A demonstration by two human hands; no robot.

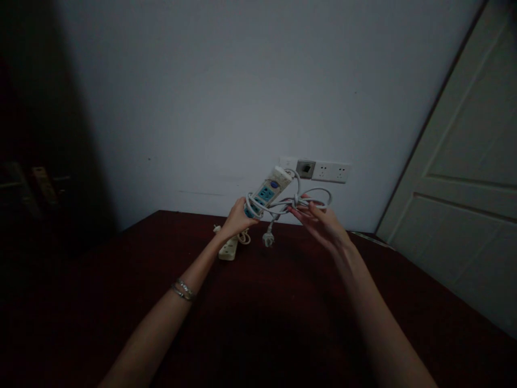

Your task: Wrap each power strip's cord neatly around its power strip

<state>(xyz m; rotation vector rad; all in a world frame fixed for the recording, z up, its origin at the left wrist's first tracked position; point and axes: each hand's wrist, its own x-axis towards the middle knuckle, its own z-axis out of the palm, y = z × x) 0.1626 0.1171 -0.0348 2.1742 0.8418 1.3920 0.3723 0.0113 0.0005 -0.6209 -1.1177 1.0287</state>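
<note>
One power strip (264, 193) fills my left hand's (237, 220) grip; my right hand (325, 220) pinches its cord (278, 205). Its blue oval (274, 184) is illegible.

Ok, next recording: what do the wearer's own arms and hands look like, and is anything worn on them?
Both the left arm and right arm are bare, with no sleeves in view. A silver-coloured bracelet, seemingly of two strands, circles the left arm near the wrist; none shows on the right. The left hand and right hand are gloveless.
</note>
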